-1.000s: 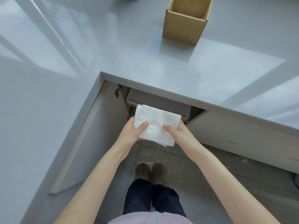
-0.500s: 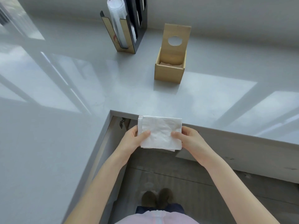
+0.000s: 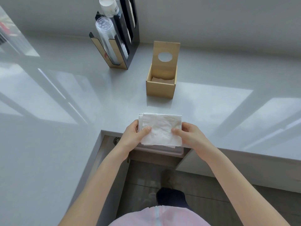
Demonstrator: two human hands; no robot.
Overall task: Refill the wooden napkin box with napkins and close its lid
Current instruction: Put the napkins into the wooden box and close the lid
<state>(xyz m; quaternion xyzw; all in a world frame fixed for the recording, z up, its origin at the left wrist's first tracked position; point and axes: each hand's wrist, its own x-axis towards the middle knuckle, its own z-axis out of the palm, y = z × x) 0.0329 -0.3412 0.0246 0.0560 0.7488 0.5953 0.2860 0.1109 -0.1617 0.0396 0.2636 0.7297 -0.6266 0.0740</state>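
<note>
A stack of white napkins (image 3: 160,129) is held flat over the near edge of the grey counter (image 3: 97,98). My left hand (image 3: 134,137) grips its left side, thumb on top. My right hand (image 3: 190,136) grips its right side the same way. Beyond the stack stands the wooden napkin box (image 3: 161,88). Its lid (image 3: 166,60), with a round hole, is tipped up at the back. Inside the box a low layer of napkins shows at the bottom.
A black and wood cup dispenser (image 3: 117,46) with clear and paper cups stands at the back left of the box, against the wall. Under the counter edge an open cabinet shows a grey bin (image 3: 162,150). The cabinet door (image 3: 101,160) hangs open on the left.
Both hands have lifted the napkin stack from the cabinet opening up over the counter edge, toward the box. The view has tilted up, so the box and dispenser are in full view.
</note>
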